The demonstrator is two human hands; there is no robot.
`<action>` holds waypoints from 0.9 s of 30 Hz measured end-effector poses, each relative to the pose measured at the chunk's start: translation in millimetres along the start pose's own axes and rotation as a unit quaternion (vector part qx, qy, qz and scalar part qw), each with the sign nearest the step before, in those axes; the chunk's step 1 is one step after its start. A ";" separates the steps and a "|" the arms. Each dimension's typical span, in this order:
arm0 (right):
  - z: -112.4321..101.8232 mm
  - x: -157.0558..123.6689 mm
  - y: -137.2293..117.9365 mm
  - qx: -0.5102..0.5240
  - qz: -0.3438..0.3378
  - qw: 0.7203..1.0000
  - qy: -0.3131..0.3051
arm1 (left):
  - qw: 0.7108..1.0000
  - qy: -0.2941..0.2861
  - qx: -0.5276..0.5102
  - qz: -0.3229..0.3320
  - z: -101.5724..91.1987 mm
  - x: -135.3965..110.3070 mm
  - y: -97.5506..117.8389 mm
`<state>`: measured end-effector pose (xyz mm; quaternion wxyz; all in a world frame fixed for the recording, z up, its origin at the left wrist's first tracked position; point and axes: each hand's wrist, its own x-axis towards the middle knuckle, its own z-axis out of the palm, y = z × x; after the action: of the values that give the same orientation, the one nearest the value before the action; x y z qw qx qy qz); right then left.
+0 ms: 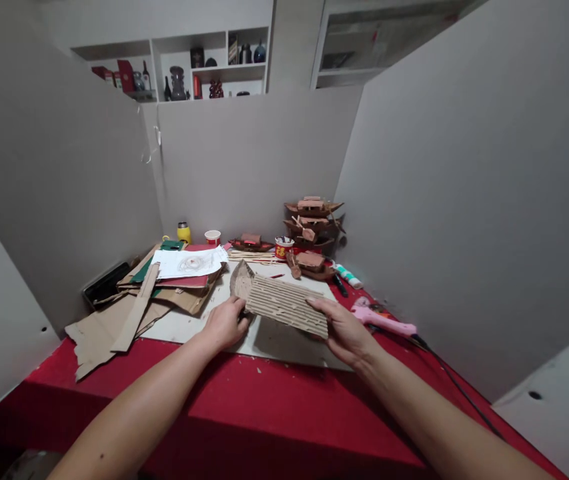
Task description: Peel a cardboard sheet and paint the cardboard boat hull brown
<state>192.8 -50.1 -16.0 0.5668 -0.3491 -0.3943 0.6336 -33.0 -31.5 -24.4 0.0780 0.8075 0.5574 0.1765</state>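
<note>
In the head view, my right hand (347,330) grips the right end of a ribbed corrugated cardboard sheet (287,303), thumb on top and fingers below. Beyond the sheet's left end rises the pointed end of a cardboard boat (241,280); the sheet lies across and hides the rest of it. My left hand (227,323) is closed at the boat's near side, its fingertips partly hidden. Both hands are above a white board (179,330) on the red-covered table (264,413).
Cardboard scraps (99,327) and a paper drawing (191,262) lie left. Finished model boats (311,223) are stacked behind, near wooden sticks (251,256) and a red cup (283,249). A pink glue gun (384,320) with a black cord lies right. Grey partitions (464,200) enclose the table.
</note>
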 end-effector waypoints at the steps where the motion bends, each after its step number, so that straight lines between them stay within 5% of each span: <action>1: 0.3 -0.9 -0.7 0.002 0.001 1.000 -0.005 | 1.000 0.001 0.000 0.007 0.6 0.6 -0.5; 27: -6.1 6.9 6.1 0.004 0.009 1.000 0.004 | 0.998 -0.014 0.066 0.014 -2.9 -0.8 -1.4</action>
<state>194.8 -42.9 -24.1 0.5645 -0.3529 -0.3861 0.6385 -35.6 -32.0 -22.4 0.0300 0.8209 0.5554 0.1293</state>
